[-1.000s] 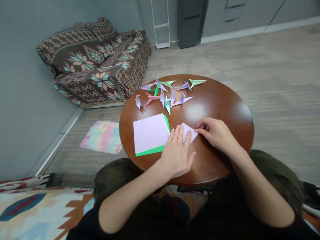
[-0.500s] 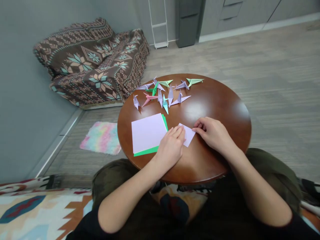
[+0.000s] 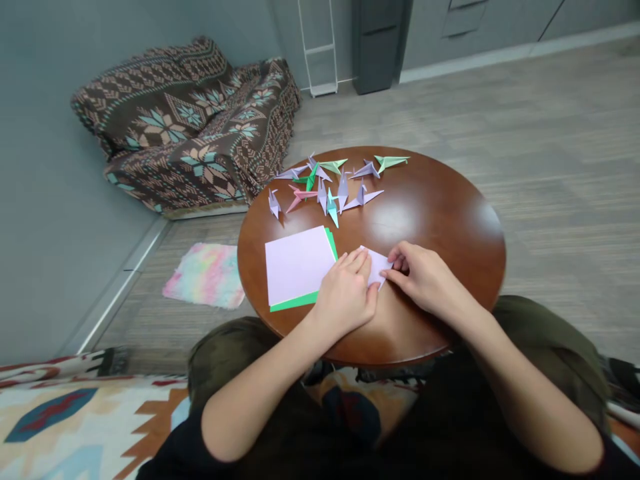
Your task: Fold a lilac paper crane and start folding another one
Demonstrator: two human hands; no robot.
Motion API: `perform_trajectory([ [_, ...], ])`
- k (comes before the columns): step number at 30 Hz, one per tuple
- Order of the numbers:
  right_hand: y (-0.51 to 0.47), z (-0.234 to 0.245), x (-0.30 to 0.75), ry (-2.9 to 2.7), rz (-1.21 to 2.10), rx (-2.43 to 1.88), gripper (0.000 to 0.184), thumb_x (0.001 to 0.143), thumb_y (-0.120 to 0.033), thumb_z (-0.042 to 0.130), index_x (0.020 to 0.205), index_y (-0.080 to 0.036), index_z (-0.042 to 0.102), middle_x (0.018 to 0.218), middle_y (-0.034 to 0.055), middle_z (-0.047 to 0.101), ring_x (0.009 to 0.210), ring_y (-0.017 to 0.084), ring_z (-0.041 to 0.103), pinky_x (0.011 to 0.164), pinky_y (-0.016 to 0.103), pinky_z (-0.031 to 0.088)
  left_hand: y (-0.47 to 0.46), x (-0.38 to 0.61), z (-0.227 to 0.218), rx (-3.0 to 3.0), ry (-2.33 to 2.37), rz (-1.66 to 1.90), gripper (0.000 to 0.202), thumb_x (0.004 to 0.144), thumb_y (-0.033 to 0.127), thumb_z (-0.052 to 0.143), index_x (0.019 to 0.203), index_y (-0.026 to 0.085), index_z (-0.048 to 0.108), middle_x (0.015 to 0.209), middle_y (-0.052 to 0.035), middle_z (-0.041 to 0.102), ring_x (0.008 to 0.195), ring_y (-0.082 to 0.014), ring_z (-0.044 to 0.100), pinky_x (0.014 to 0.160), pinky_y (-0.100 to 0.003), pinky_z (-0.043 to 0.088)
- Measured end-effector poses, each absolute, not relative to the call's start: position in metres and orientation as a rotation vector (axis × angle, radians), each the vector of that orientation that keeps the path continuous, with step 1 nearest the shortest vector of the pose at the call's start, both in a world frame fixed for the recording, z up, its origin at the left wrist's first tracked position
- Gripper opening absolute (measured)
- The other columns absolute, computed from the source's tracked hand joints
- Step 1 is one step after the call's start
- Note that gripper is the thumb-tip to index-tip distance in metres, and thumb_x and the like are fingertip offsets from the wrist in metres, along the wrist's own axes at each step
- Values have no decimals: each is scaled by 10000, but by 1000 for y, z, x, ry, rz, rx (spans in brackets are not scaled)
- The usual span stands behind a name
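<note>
A small folded sheet of lilac origami paper (image 3: 377,263) lies on the brown round table (image 3: 440,220). My left hand (image 3: 347,287) rests flat over its left side, fingers stretched out and pressing it down, with the thumb by its near corner. At the right corner, my right hand (image 3: 423,273) pinches the paper between thumb and fingertips. Part of the fold is hidden under the hands. Just left of my left hand is a stack of square paper (image 3: 300,263), lilac on top with green edges showing beneath.
Several folded paper cranes, among them a blue crane (image 3: 333,210), a pink crane (image 3: 300,195) and a light green crane (image 3: 390,162), stand at the table's far side. A sofa with a patterned cover (image 3: 200,133) and a fluffy pastel rug (image 3: 205,275) are to the left.
My right fingers have shifted on the paper's right corner, the thumb moving slightly inward and nearer to me. My left thumb has spread out to the paper's near edge.
</note>
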State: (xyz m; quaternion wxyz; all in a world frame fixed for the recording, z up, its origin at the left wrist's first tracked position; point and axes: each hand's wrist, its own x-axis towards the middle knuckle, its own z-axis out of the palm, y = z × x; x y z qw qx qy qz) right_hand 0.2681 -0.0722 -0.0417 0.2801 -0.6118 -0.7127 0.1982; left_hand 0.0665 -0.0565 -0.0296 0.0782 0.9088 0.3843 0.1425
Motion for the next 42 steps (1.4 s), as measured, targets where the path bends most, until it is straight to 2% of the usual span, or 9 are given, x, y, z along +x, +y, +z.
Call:
perform_trajectory([
  [9,-65,-43,275,-1839,342,-1704,85,886,-169,579,815,-216,585,769,67,695,706,235,649,676,329,436,-57,64,-27,2733,1139,364,511,985,255,527,1439,25,568,1556,-223,549,1488,-318,483,1251,-492,396],
  [13,-63,-40,278,-1718,261,-1687,74,885,-172,589,824,-211,603,757,55,685,698,227,643,684,329,441,-60,61,-18,2834,1026,302,465,989,176,526,1443,214,615,1599,-143,509,1478,-346,451,1180,-558,425],
  [15,-64,-36,277,-1684,280,-1627,52,885,-190,622,837,-210,623,746,39,678,677,211,627,672,317,445,-64,61,-16,2878,1019,297,416,1012,166,516,1378,289,671,1507,-128,579,1360,-342,542,1066,-541,500],
  [19,-68,-29,271,-1826,410,-1483,62,903,-188,626,850,-209,651,777,38,691,673,191,613,653,299,444,-71,63,-16,2924,918,247,346,1082,205,426,1286,174,704,1218,-112,711,1145,-253,659,976,-406,577],
  [24,-69,-31,268,-2042,513,-1401,115,921,-141,576,849,-200,644,839,58,708,738,196,647,696,298,458,-73,59,-26,2936,638,287,363,1072,125,387,1293,113,674,1322,-105,719,1299,-199,648,1135,-316,535],
  [28,-68,-34,268,-2070,484,-1435,127,925,-130,566,860,-203,648,852,64,714,759,204,661,710,301,462,-86,56,-34,2915,744,368,455,1016,65,381,1422,39,584,1479,-174,636,1446,-226,554,1235,-357,456],
  [32,-68,-34,265,-2058,477,-1460,134,923,-119,568,865,-201,657,850,64,728,763,207,674,724,300,469,-106,55,-33,2851,1003,308,683,1057,447,450,1522,-53,456,1612,-284,445,1532,-366,426,1281,-483,372],
  [35,-68,-32,260,-2064,434,-1509,138,933,-130,566,856,-196,659,846,67,731,759,212,675,715,303,459,-115,54,-27,2827,1009,218,833,1026,575,449,1562,-61,395,1654,-309,344,1578,-403,317,1294,-523,317],
  [42,-65,-24,241,-2031,310,-1820,252,894,-397,723,757,-202,642,772,86,749,696,250,693,621,322,406,-114,56,-22,2897,953,119,817,1028,549,430,1515,-107,443,1610,-345,387,1561,-432,337,1298,-511,277],
])
